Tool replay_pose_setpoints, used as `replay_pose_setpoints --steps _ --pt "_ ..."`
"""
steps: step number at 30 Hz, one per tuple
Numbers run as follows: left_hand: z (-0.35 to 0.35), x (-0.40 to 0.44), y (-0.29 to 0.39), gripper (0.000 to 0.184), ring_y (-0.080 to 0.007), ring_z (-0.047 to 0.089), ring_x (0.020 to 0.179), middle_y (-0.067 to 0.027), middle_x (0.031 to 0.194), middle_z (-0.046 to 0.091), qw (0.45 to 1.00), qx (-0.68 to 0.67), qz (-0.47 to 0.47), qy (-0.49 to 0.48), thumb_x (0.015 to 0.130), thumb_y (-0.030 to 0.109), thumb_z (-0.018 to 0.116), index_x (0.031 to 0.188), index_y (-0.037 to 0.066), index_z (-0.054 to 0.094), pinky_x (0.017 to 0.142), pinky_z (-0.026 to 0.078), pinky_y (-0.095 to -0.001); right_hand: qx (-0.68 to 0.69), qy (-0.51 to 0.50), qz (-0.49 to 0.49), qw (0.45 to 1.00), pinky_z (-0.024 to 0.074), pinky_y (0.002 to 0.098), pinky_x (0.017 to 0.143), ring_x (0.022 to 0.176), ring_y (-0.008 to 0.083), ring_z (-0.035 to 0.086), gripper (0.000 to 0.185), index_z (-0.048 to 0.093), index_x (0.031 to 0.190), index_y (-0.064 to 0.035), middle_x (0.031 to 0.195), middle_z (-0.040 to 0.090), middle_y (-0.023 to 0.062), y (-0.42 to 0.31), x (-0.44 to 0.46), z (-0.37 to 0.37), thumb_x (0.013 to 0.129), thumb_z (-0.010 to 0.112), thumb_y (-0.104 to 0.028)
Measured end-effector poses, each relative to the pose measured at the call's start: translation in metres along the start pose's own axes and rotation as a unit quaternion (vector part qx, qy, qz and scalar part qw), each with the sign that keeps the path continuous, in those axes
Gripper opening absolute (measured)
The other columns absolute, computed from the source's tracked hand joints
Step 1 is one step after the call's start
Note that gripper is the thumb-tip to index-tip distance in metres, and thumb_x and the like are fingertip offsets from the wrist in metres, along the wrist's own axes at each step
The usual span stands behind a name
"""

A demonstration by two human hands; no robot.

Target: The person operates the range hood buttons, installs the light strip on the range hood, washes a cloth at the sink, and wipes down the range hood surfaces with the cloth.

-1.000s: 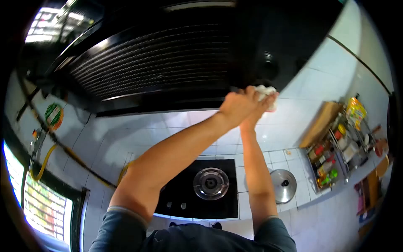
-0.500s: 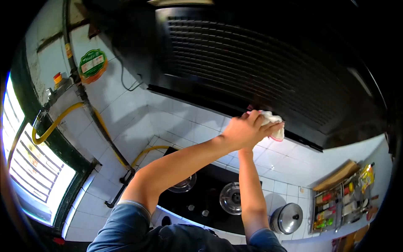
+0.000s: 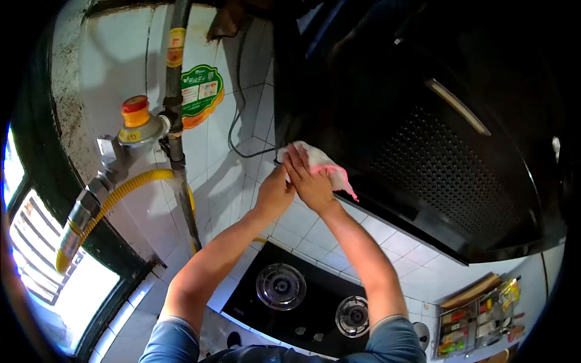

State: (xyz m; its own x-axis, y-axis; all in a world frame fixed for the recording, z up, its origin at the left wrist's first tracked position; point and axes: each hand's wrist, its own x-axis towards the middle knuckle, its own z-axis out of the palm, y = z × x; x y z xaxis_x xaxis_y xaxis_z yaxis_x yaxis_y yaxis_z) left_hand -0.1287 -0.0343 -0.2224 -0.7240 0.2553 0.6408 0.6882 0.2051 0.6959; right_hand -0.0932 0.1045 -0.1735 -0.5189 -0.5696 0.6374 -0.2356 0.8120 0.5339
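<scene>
A white cloth with a pink edge (image 3: 330, 164) lies against the lower left corner of the black range hood (image 3: 363, 130). My right hand (image 3: 311, 184) holds this cloth, its fingers extended and pressing it on the hood. Just to the left and touching it is my left hand (image 3: 275, 195), curled closed at the hood's corner. Its fingertips are partly hidden, so what they grip cannot be made out.
Below my arms is a black gas stove (image 3: 254, 305) with two burners. On the left, a pipe (image 3: 173, 85) carries a valve with a red-orange knob (image 3: 135, 112) and a yellow hose (image 3: 133, 181). A condiment rack (image 3: 460, 330) and a pot lid (image 3: 422, 333) are at the lower right.
Both hands and the cloth have moved left along the hood's lower edge to its corner. My view has turned left and closer to the pipe and valve.
</scene>
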Motion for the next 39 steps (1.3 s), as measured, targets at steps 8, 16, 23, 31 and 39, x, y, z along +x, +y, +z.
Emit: replay_pose_setpoints --steps 8,16,23,31,39 --pt "-0.126 0.091 0.146 0.039 -0.0291 0.066 0.089 -0.0185 0.105 0.066 0.919 -0.138 0.248 0.273 0.097 0.016 0.062 0.131 -0.003 0.055 0.078 0.053 -0.0365 -0.219 0.174 -0.039 0.959 0.0376 0.0539 0.108 0.142 0.0220 0.047 0.049 0.066 0.133 -0.0164 0.150 0.055 0.0025 0.025 0.191 -0.194 0.086 0.058 -0.027" --pt "-0.118 0.087 0.127 0.029 -0.0210 0.062 0.079 -0.0129 0.094 0.066 0.912 -0.304 0.135 0.240 0.100 0.023 0.062 0.114 -0.002 0.060 0.073 0.051 -0.0344 -0.174 0.111 -0.093 0.974 0.0345 0.0512 0.111 0.145 0.0223 0.043 0.050 0.068 0.132 -0.0157 0.148 0.057 0.0048 0.024 0.195 -0.170 0.086 0.058 -0.032" --pt "-0.013 0.005 -0.001 0.026 -0.0113 0.064 0.094 -0.0023 0.109 0.065 0.895 -0.406 -0.139 0.122 0.102 0.018 0.057 0.125 0.006 0.056 0.075 0.054 -0.0271 -0.083 -0.149 -0.140 0.975 0.0317 0.0408 0.122 0.139 0.0298 0.047 0.044 0.060 0.134 -0.0026 0.137 0.062 0.0116 0.002 0.102 -0.027 0.100 0.049 -0.027" --pt "0.041 -0.031 -0.083 0.052 -0.0189 0.062 0.117 -0.0009 0.127 0.063 0.746 -0.563 -0.354 0.022 0.104 0.054 0.044 0.137 0.014 0.053 0.098 0.051 -0.0472 0.461 -0.120 0.145 0.867 0.0514 0.0348 0.094 0.106 0.0277 0.063 0.030 0.065 0.124 -0.0062 0.118 0.066 0.0086 -0.029 0.059 0.041 0.100 0.055 -0.021" --pt "0.059 -0.012 -0.078 0.054 -0.0225 0.059 0.122 -0.0037 0.132 0.061 0.644 -0.688 -0.333 -0.026 0.103 0.061 0.046 0.136 0.020 0.053 0.107 0.045 -0.0450 0.581 -0.270 0.359 0.678 0.0515 0.0387 0.100 0.116 0.0259 0.064 0.037 0.060 0.138 -0.0150 0.131 0.065 0.0098 -0.016 0.007 0.035 0.101 0.057 -0.022"
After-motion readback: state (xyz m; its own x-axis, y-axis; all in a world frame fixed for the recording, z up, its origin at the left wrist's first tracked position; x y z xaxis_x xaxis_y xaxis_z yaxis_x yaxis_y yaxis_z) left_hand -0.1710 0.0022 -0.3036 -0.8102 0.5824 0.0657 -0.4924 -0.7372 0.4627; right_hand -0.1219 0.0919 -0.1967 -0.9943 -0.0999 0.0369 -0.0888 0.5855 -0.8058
